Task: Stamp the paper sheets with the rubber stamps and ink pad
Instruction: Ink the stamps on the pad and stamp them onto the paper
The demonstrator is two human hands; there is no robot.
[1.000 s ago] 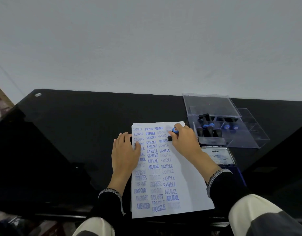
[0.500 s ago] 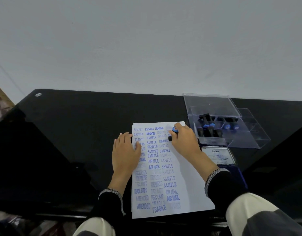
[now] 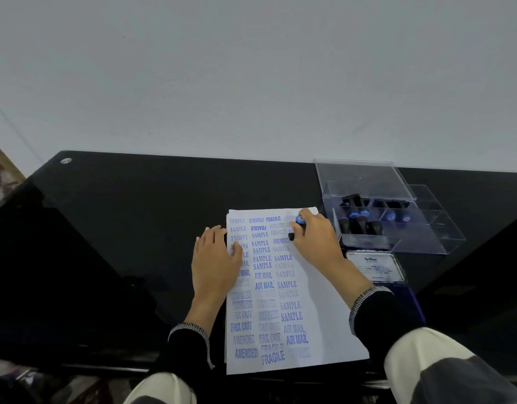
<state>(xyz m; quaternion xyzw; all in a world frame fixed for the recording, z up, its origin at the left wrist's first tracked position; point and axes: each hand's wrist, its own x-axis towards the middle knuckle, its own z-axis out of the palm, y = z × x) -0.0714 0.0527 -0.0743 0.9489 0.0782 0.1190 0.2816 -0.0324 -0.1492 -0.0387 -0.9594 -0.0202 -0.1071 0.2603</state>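
The counter (image 3: 120,228) was glossy black glass, and a thin white paper sheet (image 3: 324,325), full of blue printed words, lay flat on it. Beside it stood a clear plastic box (image 3: 403,228) with more black stamps (image 3: 360,221), and in front of the box a metal ink pad (image 3: 375,266). Compared with one second before, almost nothing had changed; the stamp seemed a little more tilted. The left hand (image 3: 215,263) lay flat with straight fingers on the sheet's left edge. The right hand (image 3: 315,240) gripped a black rubber stamp (image 3: 298,227) with blue top, its foot on the sheet's upper right part.
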